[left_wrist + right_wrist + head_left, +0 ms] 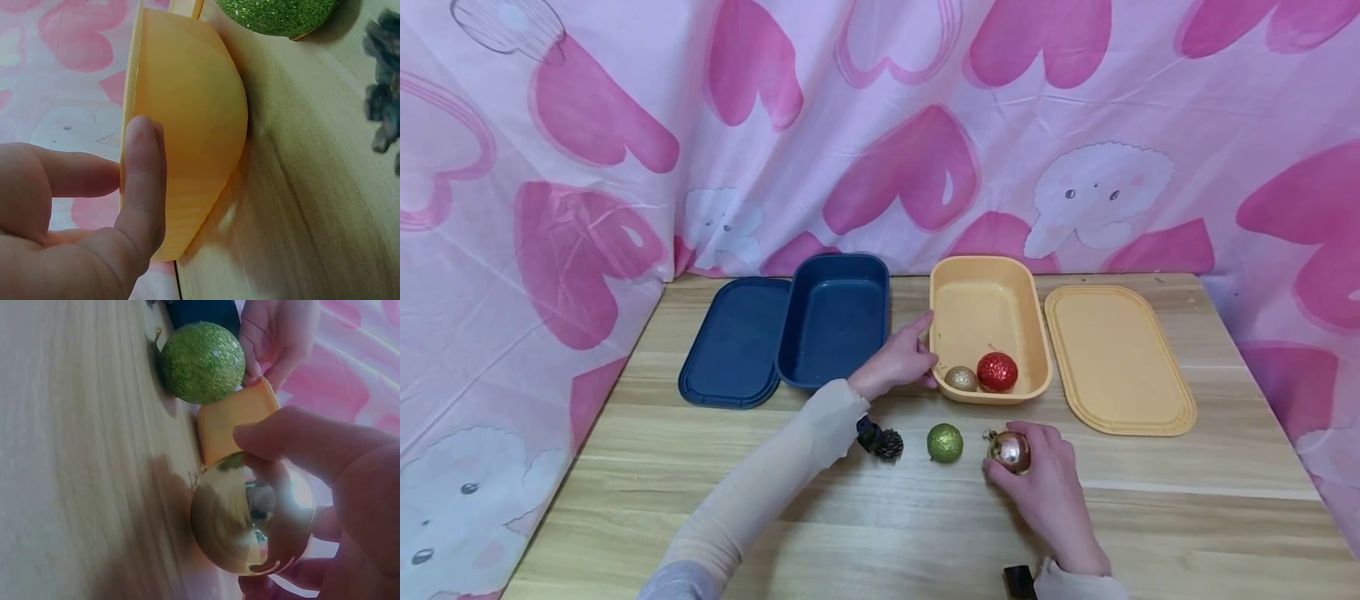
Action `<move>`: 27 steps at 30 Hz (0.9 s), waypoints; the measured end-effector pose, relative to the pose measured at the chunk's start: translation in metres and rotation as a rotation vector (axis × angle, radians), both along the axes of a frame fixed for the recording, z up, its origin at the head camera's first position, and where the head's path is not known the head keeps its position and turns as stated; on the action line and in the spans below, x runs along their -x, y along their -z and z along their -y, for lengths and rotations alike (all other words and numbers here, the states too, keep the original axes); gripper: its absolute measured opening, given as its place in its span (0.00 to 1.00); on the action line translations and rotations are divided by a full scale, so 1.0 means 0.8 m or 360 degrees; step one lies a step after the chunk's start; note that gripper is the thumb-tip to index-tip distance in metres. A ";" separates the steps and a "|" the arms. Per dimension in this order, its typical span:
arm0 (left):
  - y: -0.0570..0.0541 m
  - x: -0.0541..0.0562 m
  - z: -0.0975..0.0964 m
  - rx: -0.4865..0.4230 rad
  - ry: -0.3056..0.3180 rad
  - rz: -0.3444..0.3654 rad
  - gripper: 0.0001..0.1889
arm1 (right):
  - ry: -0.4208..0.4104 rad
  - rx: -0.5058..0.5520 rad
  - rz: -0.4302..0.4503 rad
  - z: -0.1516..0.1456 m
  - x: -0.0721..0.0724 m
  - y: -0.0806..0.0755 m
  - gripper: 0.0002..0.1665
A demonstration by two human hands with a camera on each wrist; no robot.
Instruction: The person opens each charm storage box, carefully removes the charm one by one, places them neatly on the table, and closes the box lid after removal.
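Your right hand (1043, 487) curls thumb and fingers round the gold ball (1012, 452), its hook pointing left toward the green ball (944, 442). The ball sits on your side of the yellow box (981, 312), in front of its right half, and the box's long axis runs away from you. Your left hand (897, 360) pinches the box's left wall, thumb outside. Whether the gold ball touches the table (880, 533) is hard to tell.
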State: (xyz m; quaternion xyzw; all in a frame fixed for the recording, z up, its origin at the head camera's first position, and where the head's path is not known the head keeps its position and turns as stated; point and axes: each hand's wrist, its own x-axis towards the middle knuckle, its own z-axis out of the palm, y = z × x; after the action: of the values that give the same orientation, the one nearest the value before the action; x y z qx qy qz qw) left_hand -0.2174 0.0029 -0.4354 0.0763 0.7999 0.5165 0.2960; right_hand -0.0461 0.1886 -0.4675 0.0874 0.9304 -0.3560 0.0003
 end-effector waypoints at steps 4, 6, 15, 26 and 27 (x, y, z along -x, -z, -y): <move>0.000 0.000 0.001 0.0003 0.0002 -0.0009 0.41 | 0.0031 -0.0005 0.0031 0.003 0.001 0.000 0.34; 0.000 0.000 0.001 -0.0003 0.0003 -0.0007 0.41 | 0.0041 -0.0015 0.0056 0.004 0.001 -0.001 0.34; -0.001 -0.001 0.002 0.0015 0.0008 -0.0019 0.41 | 0.0051 -0.0042 0.0087 0.006 0.003 -0.002 0.37; 0.000 0.000 0.003 0.0018 0.0013 -0.0027 0.41 | 0.0066 -0.0032 0.0060 0.006 0.001 -0.003 0.39; 0.000 0.000 0.003 0.0016 0.0012 -0.0025 0.42 | 0.0068 -0.0024 0.0055 0.005 0.001 -0.004 0.40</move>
State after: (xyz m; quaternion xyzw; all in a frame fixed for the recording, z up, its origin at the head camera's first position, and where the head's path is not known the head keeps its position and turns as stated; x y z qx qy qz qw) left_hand -0.2173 0.0007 -0.4356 0.0819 0.8044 0.5108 0.2921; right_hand -0.0466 0.1847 -0.4647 0.1133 0.9309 -0.3473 0.0082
